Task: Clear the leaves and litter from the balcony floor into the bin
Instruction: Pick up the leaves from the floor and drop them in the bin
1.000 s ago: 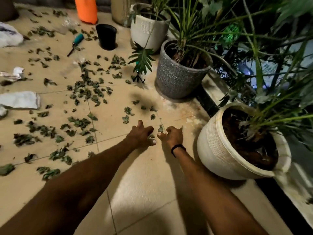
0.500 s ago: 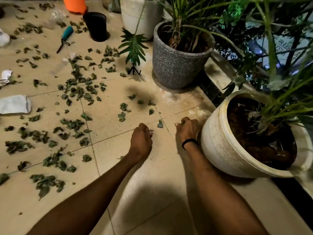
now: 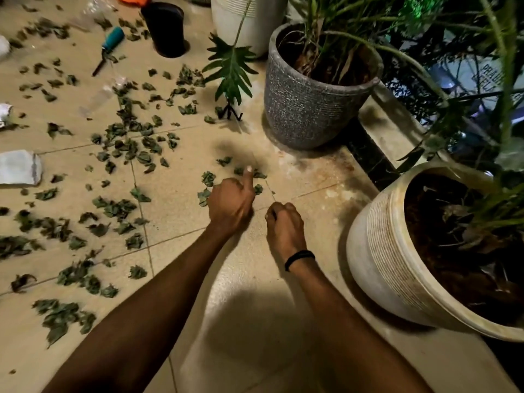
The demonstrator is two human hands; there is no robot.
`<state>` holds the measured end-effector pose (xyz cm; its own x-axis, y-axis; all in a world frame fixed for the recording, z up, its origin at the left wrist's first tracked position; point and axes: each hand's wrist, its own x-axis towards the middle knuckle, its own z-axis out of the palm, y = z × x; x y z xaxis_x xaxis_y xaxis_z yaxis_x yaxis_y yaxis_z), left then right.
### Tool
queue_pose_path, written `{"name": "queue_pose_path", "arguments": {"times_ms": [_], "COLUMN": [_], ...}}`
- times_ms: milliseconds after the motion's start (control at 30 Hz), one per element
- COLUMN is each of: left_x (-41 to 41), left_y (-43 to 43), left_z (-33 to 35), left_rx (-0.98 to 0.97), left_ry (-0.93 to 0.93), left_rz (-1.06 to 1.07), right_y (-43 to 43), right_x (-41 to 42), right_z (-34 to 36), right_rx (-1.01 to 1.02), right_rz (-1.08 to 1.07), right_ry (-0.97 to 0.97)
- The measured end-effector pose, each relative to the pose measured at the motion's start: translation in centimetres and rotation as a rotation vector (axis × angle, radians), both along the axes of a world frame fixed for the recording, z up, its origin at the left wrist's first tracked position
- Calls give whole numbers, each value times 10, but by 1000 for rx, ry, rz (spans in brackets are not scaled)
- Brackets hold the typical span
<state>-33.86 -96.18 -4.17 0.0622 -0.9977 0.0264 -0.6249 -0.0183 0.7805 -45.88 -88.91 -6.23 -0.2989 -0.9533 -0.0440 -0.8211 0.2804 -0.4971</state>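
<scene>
Dry green leaves (image 3: 122, 207) lie scattered over the beige tiled balcony floor (image 3: 255, 307), thickest at the left and centre. My left hand (image 3: 231, 202) hovers low over a small cluster of leaves (image 3: 208, 178). Most of its fingers are curled round picked-up leaf bits, and one finger stretches forward onto a leaf (image 3: 256, 174). My right hand (image 3: 283, 222), with a black band at the wrist, is curled into a fist beside it. A dark leaf scrap shows at its fingertips. A small black container (image 3: 166, 26) stands at the back.
A cream plant pot (image 3: 377, 259) stands close on the right, with a grey pot (image 3: 306, 109) and a white pot (image 3: 241, 21) behind. A teal-handled tool (image 3: 109, 48), white litter (image 3: 19, 167) and a clear bottle (image 3: 99, 99) lie at the left. A ledge (image 3: 388, 123) runs along the right.
My left hand closed from flat on the floor into a fist over a leaf, then moved forward with one finger out. My right hand curled up and drew back a little.
</scene>
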Motion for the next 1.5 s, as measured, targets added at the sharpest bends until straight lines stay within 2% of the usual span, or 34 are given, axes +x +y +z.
{"name": "queue_pose_path", "arguments": {"times_ms": [67, 167, 267, 300, 367, 467, 567, 633, 700, 767, 800, 833, 933, 967, 1000, 1033, 1067, 1200, 1300, 1367, 1433, 1500], "left_x": [-10, -24, -36, -37, -34, -18, -2, 6, 17, 30, 36, 40, 42, 39, 35, 31, 25, 8, 0, -2, -1, 6], "left_y": [-12, -18, -9, -7, -5, -7, -1, 3, 2, -5, -8, -11, -19, -23, -29, -36, -42, -65, -60, -52, -49, -49], "left_z": [-4, -21, -28, -30, -32, -29, -21, -12, -7, -8, -9, -11, -12, -10, -10, -10, -8, -2, 2, 2, 4, 6], "left_rx": [-51, -56, -44, -45, -22, 197, 450, 588, 587, 483, 409, 326, 122, 84, 66, 64, 85, 210, 180, 172, 207, 267], "left_ry": [-253, -581, -652, -611, -407, 58, 631, 877, 914, 779, 668, 541, 130, 18, -69, -127, -170, -416, -519, -559, -509, -289], "left_rz": [-148, -265, -296, -286, -213, -98, 11, 101, 163, 204, 205, 195, 127, 95, 46, -12, -69, -197, -221, -274, -287, -200], "right_y": [2, -3, -20, -27, -46, -78, -111, -121, -124, -120, -117, -114, -100, -91, -81, -74, -64, -22, 12, 27, 27, 14], "right_x": [-5, -19, -33, -33, -29, -11, 10, 22, 30, 33, 31, 29, 19, 16, 14, 12, 9, 16, 38, 45, 42, 35], "right_z": [0, 7, 13, 16, 18, 20, 16, 10, 0, -6, -6, -4, 14, 21, 26, 28, 30, 11, -16, -30, -39, -30], "right_rx": [-10, -8, -57, -78, -101, -72, 37, 59, 39, 10, -7, -1, 41, 31, 23, 5, -11, -105, -96, -207, -331, -302], "right_rz": [-118, -377, -560, -568, -546, -433, -301, -204, -130, -118, -152, -228, -516, -565, -583, -592, -593, -418, -286, -117, -10, -140], "right_ry": [-97, -486, -800, -828, -776, -595, -465, -314, -108, -66, -151, -346, -1210, -1374, -1418, -1390, -1268, -464, -101, -9, 45, 37]}}
